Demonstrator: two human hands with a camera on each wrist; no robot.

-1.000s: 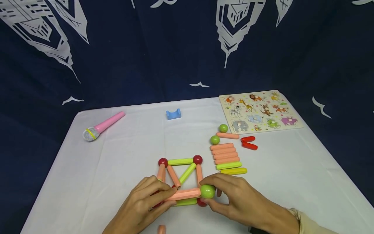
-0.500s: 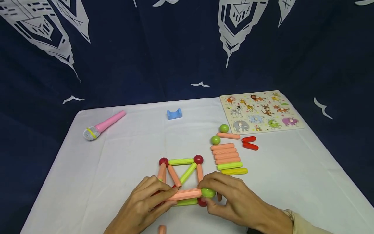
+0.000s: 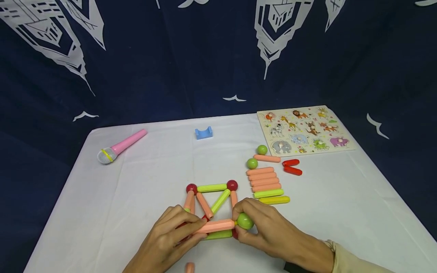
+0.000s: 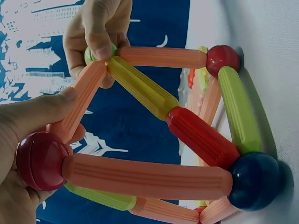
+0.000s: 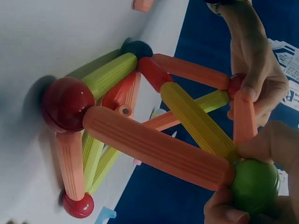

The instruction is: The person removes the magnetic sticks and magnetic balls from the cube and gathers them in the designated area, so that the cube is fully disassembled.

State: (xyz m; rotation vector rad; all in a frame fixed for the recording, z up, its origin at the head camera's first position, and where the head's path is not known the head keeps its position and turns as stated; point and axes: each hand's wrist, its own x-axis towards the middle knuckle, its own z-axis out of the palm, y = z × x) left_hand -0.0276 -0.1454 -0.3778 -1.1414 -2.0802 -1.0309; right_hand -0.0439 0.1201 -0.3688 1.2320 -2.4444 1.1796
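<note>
A frame of magnetic rods and balls (image 3: 211, 201) stands on the white table (image 3: 136, 197). My left hand (image 3: 191, 228) grips its raised near-left corner, thumb on a red ball (image 4: 39, 161) and a peach rod (image 3: 215, 226). My right hand (image 3: 250, 227) pinches a green ball (image 3: 245, 221) at the rod's right end, where peach and yellow rods meet (image 5: 254, 186). In the wrist views the lower corners carry a red ball (image 5: 67, 103) and a dark blue ball (image 4: 254, 179) resting on the table.
Loose peach, green and yellow rods (image 3: 264, 182), two green balls (image 3: 252, 163) and two short red rods (image 3: 291, 167) lie right of the frame. An animal puzzle board (image 3: 302, 131), a blue block (image 3: 203, 133) and a pink microphone (image 3: 119, 147) sit farther back. A peach piece (image 3: 189, 267) lies at the near edge.
My right hand has shifted its fingers round the green ball and raised it slightly against the rod ends. The left hand has held still.
</note>
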